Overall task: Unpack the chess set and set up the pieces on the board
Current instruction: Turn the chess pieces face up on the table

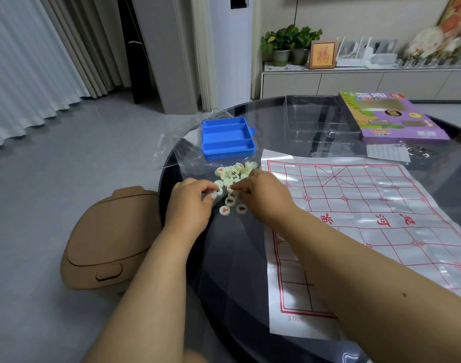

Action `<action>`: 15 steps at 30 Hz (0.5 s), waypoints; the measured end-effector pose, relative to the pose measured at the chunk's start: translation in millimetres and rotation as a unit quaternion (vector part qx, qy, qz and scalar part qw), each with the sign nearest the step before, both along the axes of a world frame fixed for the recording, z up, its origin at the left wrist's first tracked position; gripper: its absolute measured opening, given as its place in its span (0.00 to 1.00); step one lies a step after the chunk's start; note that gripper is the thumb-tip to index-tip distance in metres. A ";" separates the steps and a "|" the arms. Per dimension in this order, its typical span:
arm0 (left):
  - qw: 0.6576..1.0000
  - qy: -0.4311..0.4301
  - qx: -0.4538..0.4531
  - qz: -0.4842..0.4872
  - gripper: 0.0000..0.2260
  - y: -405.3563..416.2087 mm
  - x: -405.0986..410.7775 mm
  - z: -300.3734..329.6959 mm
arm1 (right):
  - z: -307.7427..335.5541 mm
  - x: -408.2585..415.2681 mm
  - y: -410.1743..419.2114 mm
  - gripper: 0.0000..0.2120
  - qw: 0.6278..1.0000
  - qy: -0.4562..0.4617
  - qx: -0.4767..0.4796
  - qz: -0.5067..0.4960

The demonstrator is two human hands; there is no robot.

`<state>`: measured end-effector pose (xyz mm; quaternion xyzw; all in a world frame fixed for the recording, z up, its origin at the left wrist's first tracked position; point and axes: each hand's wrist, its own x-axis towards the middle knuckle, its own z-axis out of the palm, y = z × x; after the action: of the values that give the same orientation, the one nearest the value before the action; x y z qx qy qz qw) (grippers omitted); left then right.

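**Pieces out of the case, none on the board yet**

While both hands work at the heap of pale discs, the set-up proper has hardly begun. Left of the left hand (pixel 195 199), down on the floor, sits a tan lidded bin (pixel 106 242). That hand has its fingers curled in and appears to pinch one disc at the near edge of the pile of chess pieces (pixel 233 176), which lies loose on a clear plastic bag (pixel 177 150) spread over the dark glass desk (pixel 240 258). Beyond the fingertips, the blue case (pixel 228 138) stands open with its three compartments bare. The right hand (pixel 261 192) meets the left over the same pile, fingers bent down onto a piece; whether it has actually lifted it I cannot tell. Just below both hands a few discs with red and black characters lie apart from the heap.

Right of the right hand, the board sheet (pixel 368 218) is unrolled flat, its red grid without a single piece on it. Farther off are a clear tray (pixel 318 119) and the purple box (pixel 389 116).

So unpacking looks done: box opened, case emptied, board laid. Sorting red from black and placing every piece on its point is, by my judgement, all still to come.
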<state>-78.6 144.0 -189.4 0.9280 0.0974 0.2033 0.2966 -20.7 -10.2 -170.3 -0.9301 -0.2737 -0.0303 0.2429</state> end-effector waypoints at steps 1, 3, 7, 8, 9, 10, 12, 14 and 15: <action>1.000 0.001 0.002 -0.002 0.08 -0.2 0.6 -0.4 | 2.7 3.8 -5.1 0.12 1.000 0.001 0.014 -0.012; 1.000 0.004 0.012 -0.002 0.09 -1.3 1.9 -0.7 | 8.9 12.3 -17.7 0.11 0.998 0.003 0.042 -0.041; 0.999 0.020 0.027 0.003 0.10 -2.2 2.0 -1.2 | 11.1 23.6 -35.2 0.10 0.996 -0.012 0.026 -0.085; 1.000 0.018 0.025 0.004 0.10 -2.4 2.1 -1.1 | 9.3 23.6 -36.2 0.10 0.996 -0.012 0.017 -0.082; 1.000 0.010 0.020 0.002 0.09 -3.2 2.4 -0.4 | 7.0 22.7 -36.1 0.11 0.997 -0.013 0.009 -0.074; 1.000 -0.001 0.012 -0.002 0.09 -4.7 2.9 0.8 | 4.8 21.2 -35.6 0.11 0.998 -0.016 0.003 -0.063; 1.000 -0.020 0.001 -0.014 0.08 -9.3 4.0 4.0 | 1.5 18.5 -33.8 0.13 0.999 -0.025 -0.005 -0.039; 0.999 -0.032 0.003 -0.025 0.08 -14.3 4.8 6.3 | -1.2 15.5 -31.0 0.14 0.999 -0.033 -0.011 -0.024; 0.999 -0.035 0.008 -0.029 0.08 -16.2 5.1 6.6 | -3.1 14.0 -29.7 0.14 0.999 -0.031 -0.009 -0.022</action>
<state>-73.5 127.8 -182.8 0.9251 0.0584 0.2274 0.2983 -6.7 -39.9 -173.4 -0.9367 -0.2610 -0.0620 0.2252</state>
